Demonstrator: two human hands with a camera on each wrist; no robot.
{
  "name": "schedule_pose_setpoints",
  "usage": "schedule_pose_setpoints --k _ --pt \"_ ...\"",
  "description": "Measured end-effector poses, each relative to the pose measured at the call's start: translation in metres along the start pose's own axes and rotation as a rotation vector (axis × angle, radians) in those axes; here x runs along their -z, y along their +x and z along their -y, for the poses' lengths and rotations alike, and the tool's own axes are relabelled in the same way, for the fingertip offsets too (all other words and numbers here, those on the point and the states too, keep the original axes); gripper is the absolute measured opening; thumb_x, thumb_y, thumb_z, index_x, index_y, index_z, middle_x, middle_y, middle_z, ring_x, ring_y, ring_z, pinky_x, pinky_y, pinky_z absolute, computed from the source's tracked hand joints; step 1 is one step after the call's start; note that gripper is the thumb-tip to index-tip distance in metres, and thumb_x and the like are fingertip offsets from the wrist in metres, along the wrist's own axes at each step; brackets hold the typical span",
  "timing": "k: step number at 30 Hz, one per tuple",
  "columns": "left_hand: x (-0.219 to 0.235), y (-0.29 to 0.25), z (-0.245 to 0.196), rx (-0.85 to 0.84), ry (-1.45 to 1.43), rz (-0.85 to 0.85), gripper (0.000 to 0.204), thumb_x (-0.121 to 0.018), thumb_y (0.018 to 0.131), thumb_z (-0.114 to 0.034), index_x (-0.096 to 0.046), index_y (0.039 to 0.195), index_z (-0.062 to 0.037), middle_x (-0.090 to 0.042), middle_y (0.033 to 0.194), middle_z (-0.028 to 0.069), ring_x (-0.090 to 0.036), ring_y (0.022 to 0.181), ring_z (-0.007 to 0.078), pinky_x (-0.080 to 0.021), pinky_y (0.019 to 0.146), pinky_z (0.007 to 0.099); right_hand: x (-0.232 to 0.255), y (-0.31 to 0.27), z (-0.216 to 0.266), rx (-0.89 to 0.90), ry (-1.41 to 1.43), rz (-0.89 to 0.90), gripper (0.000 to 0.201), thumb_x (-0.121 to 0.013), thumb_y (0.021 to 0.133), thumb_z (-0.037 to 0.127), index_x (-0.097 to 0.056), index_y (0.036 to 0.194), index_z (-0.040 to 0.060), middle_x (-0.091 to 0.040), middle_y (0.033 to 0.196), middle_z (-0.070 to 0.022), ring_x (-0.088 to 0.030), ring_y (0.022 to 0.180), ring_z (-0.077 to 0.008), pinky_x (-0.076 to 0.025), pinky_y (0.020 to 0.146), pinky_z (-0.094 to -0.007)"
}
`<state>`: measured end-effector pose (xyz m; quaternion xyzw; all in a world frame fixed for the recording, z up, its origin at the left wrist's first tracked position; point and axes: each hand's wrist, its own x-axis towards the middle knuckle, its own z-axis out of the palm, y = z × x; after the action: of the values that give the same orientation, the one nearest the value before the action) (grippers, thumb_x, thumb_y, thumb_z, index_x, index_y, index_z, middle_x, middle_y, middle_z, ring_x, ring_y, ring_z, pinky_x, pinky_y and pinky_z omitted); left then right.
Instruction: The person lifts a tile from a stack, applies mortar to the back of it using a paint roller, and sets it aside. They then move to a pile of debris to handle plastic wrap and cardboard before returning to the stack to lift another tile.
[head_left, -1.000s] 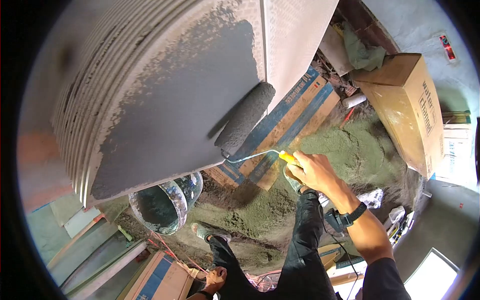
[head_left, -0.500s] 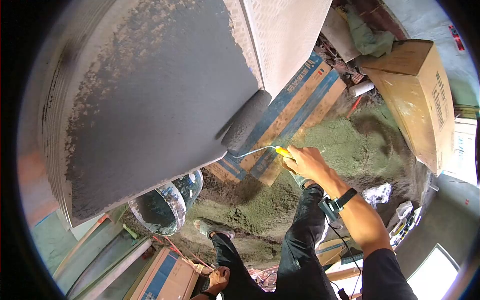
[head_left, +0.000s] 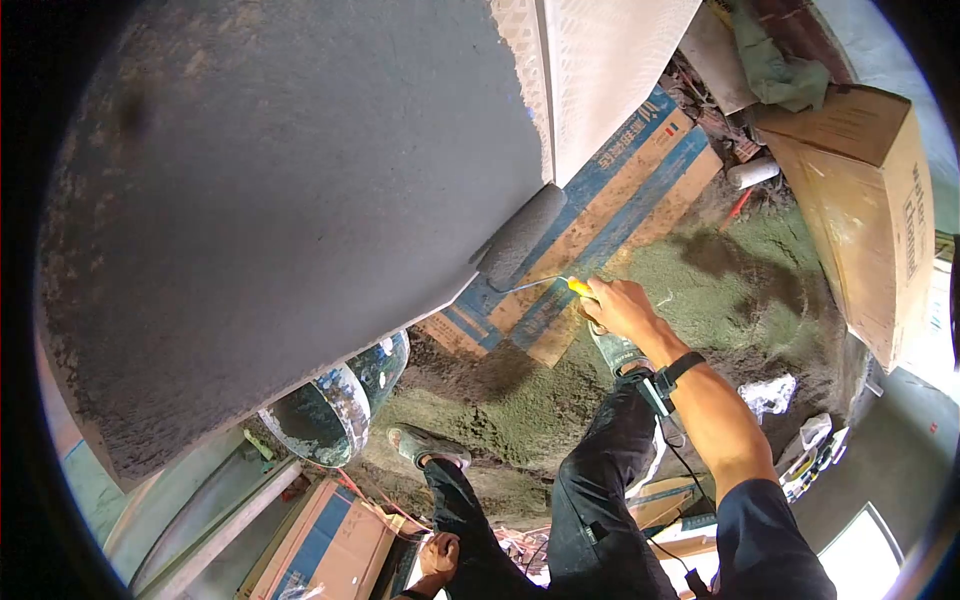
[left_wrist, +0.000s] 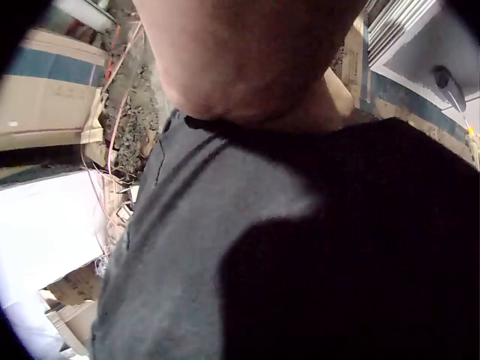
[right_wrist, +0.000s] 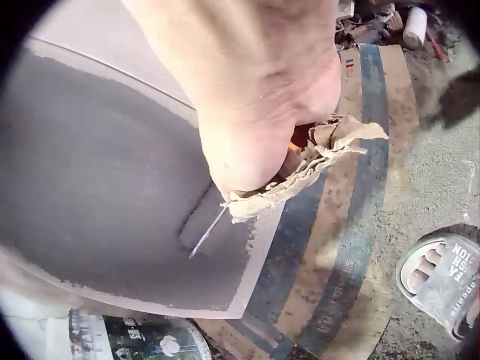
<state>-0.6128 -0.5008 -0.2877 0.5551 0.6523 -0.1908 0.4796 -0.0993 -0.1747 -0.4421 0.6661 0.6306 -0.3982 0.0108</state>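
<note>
My right hand (head_left: 620,305) grips the yellow handle of a paint roller (head_left: 527,232). The roller's grey sleeve lies along the right edge of a large tile (head_left: 300,200) coated in dark grey. In the right wrist view, torn brown cardboard (right_wrist: 300,176) surrounds the handle beside my fingers, and the thin metal rod (right_wrist: 208,232) runs toward the sleeve. My left hand (head_left: 440,553) rests on my left leg with its fingers loosely bent, holding nothing. The left wrist view shows its wrist over dark trouser cloth (left_wrist: 202,202), with the fingers hidden.
A bucket (head_left: 325,415) with dark contents stands under the tile's lower edge. Blue-striped cardboard (head_left: 600,235) lies on the sandy floor. A tall carton (head_left: 850,210) stands at right, another box (head_left: 325,550) at lower left. A pale textured tile (head_left: 610,80) adjoins the coated one.
The roller has shifted slightly in the view while staying by the tile's right edge. The coated tile now fills more of the head view. My left hand has stayed on the leg.
</note>
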Motion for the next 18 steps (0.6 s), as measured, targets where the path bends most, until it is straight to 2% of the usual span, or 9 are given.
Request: schedule_pose_setpoints --k 5,7,10,12,16,18 --pt "0.008 0.002 -0.003 0.042 -0.029 -0.038 0.019 -0.054 0.085 -0.024 -0.067 0.089 -0.0106 -0.068 0.089 0.0116 -0.064 0.085 0.034 -0.049 0.076 0.0446 -0.018 0.017 -0.013 -0.039 0.016 0.013 0.033 -0.054 0.091 0.037 -0.062 0.102 0.0068 -0.068 0.076 -0.0175 -0.067 0.069 -0.0363 -0.051 0.06 -0.046" --pt "0.007 0.004 0.003 -0.044 0.004 -0.077 0.019 -0.054 0.085 -0.024 -0.066 0.089 -0.0098 -0.068 0.087 0.0118 -0.064 0.084 0.0344 -0.049 0.077 0.0442 -0.028 0.024 -0.02 -0.021 -0.015 0.002 0.032 -0.054 0.092 0.035 -0.062 0.101 0.0061 -0.068 0.075 -0.0162 -0.067 0.068 -0.0345 -0.051 0.06 -0.0454" --pt "0.015 0.004 -0.006 0.003 -0.003 -0.088 0.019 -0.054 0.085 -0.024 -0.066 0.089 -0.0091 -0.068 0.086 0.0118 -0.064 0.084 0.0346 -0.049 0.077 0.044 -0.034 0.034 -0.026 -0.022 -0.03 0.038 0.03 -0.056 0.09 0.033 -0.062 0.098 0.0049 -0.069 0.077 -0.0165 -0.067 0.071 -0.033 -0.052 0.063 -0.0456" --pt "0.009 0.003 0.01 -0.019 0.014 -0.095 0.019 -0.054 0.085 -0.024 -0.066 0.089 -0.0089 -0.068 0.087 0.0121 -0.064 0.085 0.0346 -0.05 0.077 0.0442 -0.043 0.042 -0.034 0.0 -0.073 0.039 0.033 -0.059 0.089 0.034 -0.063 0.104 0.005 -0.069 0.081 -0.0187 -0.068 0.072 -0.0359 -0.053 0.065 -0.0467" --pt "0.013 0.003 0.019 -0.085 0.122 -0.074 0.02 -0.053 0.086 -0.024 -0.066 0.089 -0.0087 -0.068 0.087 0.0123 -0.064 0.086 0.0348 -0.05 0.076 0.0449 -0.053 0.054 -0.042 0.008 -0.094 0.062 0.033 -0.058 0.088 0.032 -0.064 0.104 0.0041 -0.069 0.083 -0.0194 -0.068 0.073 -0.0351 -0.053 0.065 -0.0465" --pt "0.008 0.003 0.032 -0.076 0.098 -0.073 0.02 -0.053 0.086 -0.024 -0.066 0.089 -0.0091 -0.068 0.088 0.0121 -0.064 0.086 0.0349 -0.05 0.076 0.0451 -0.051 0.052 -0.04 0.002 -0.079 0.046 0.032 -0.058 0.087 0.031 -0.066 0.102 0.0036 -0.069 0.078 -0.0187 -0.068 0.07 -0.0354 -0.053 0.064 -0.0469"
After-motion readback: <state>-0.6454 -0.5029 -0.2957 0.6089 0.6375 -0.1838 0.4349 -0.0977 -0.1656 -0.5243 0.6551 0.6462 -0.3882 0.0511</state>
